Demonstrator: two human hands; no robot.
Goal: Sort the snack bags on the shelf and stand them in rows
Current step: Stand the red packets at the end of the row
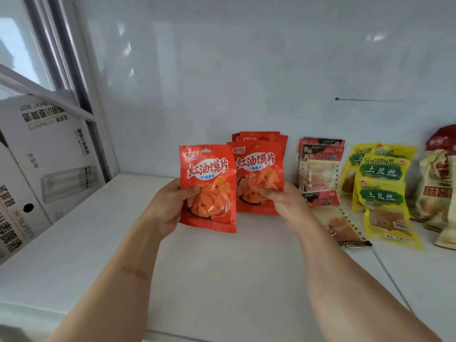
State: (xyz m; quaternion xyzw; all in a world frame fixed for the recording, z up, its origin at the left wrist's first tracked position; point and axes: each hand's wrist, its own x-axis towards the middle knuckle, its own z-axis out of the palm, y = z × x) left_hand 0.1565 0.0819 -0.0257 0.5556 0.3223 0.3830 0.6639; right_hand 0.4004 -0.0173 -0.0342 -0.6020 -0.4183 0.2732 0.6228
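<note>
My left hand (170, 206) grips an orange-red snack bag (208, 174) upright, a little above the white shelf (222, 267). Just to its right, my right hand (287, 202) holds the front bag of an upright row of the same orange-red bags (259, 169); more of them stand behind it (261, 137). Right of that row stand red-and-black snack bags (320, 166), with one lying flat in front (345, 230). Further right are yellow bags with green labels (382, 193), some leaning, and larger beige-and-red bags (436, 188) at the frame's edge.
White cardboard boxes (44, 154) with printed text are stacked at the left end of the shelf, beside a window frame (74, 58). A glossy white back wall (246, 70) closes the shelf behind the bags. Bare shelf surface lies in front of the orange-red bags and to their left.
</note>
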